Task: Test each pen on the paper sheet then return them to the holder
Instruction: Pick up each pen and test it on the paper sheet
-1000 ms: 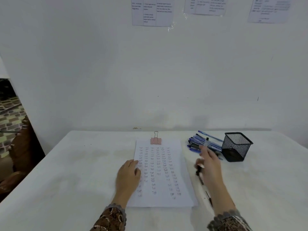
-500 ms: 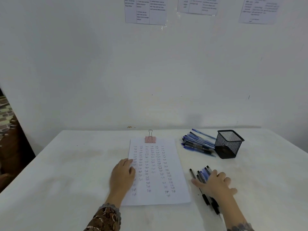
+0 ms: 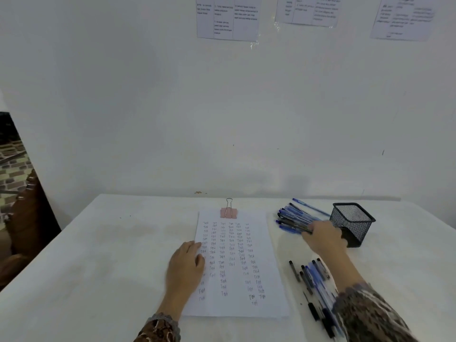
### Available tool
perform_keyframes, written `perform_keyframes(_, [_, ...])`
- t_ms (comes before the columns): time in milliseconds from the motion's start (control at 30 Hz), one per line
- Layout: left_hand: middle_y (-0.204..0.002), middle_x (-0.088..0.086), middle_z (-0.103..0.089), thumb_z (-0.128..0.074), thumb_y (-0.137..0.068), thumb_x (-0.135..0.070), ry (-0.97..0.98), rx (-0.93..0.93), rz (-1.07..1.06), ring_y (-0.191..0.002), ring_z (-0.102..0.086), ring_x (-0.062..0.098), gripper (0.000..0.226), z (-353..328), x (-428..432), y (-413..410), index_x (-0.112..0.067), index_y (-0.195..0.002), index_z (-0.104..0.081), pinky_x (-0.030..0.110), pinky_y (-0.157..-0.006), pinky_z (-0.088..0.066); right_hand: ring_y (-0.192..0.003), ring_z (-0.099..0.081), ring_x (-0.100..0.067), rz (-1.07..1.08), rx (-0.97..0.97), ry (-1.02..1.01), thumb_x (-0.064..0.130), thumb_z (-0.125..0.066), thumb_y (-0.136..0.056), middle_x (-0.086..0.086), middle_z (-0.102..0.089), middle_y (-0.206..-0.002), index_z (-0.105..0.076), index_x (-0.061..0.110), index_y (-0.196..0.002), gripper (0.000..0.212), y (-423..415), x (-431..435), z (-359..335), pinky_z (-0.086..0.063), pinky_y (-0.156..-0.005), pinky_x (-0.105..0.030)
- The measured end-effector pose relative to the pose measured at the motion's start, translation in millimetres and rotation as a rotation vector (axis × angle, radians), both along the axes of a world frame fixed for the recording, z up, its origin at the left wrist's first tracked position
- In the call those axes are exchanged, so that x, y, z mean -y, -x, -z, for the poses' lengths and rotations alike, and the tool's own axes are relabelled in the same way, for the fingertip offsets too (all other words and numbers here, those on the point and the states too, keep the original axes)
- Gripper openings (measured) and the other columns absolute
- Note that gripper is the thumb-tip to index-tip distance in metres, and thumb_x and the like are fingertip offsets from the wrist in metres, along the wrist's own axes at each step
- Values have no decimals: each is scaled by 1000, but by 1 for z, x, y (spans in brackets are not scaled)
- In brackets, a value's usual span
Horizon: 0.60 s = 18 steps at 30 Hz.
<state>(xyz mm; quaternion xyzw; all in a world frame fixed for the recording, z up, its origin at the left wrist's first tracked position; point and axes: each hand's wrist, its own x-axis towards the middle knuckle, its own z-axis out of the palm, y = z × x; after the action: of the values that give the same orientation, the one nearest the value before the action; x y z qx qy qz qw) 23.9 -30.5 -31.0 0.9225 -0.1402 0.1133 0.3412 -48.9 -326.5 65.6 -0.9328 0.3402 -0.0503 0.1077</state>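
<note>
Fetching a pen to test, our left hand (image 3: 186, 264) flat on the centre-frame paper sheet (image 3: 237, 303), we touch our right hand (image 3: 324, 236) to the pens (image 3: 292, 218) left of the holder (image 3: 352, 220), grip unclear; singling one out probably follows.

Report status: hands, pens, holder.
Left hand flat on paper. Right hand at far pens beside holder, grip unclear. No pens stick out of holder; near pens lie by sleeve. Nothing in the way.
</note>
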Motion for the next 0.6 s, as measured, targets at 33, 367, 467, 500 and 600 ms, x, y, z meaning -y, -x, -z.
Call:
perform_keyframes(33, [-132, -5, -49, -43, -93, -19, -1, 0, -4, -122, -44, 11, 38, 0, 0, 0, -16, -130, -51, 23, -103, -32, -117, -42, -29, -31, 30, 61, 32, -45, -94, -5, -47, -125, -56, 22, -118, 28, -11, 3, 0, -38, -98, -41])
perform_keyframes(367, [-134, -5, -48, -43, -93, -19, -8, 20, -21, -125, -41, 11, 37, -2, 1, 0, -16, -129, -51, 22, -106, -28, -117, -47, -17, -269, -40, 404, 26, -45, -96, 4, -51, -125, -49, 25, -120, 25, -41, 39, 35, -35, -99, -37])
perform_keyframes(467, [-133, -4, -49, -44, -93, -18, -10, 26, -18, -123, -43, 11, 37, -2, 1, 0, -16, -128, -52, 21, -104, -27, -115, -49, -19, -311, 4, 435, 16, -42, -96, 0, -49, -125, -49, 19, -122, 27, -46, 44, 35, -39, -95, -33])
perform_keyframes(500, [-132, -4, -50, -44, -92, -18, -9, 28, -18, -123, -43, 11, 36, -2, 1, 0, -15, -128, -53, 20, -104, -28, -109, -51, -21, -334, 92, 377, 12, -42, -95, -5, -49, -122, -50, 14, -120, 26, -47, 43, 33, -41, -89, -32])
perform_keyframes(600, [-131, -2, -52, -46, -92, -16, 0, 32, -19, -121, -45, 13, 36, -3, 2, 1, -14, -126, -54, 22, -103, -29, -79, -50, -26, -313, 556, -147, 3, -46, -92, -15, -52, -100, -53, 4, -101, 11, -48, 31, 20, -40, -68, -33])
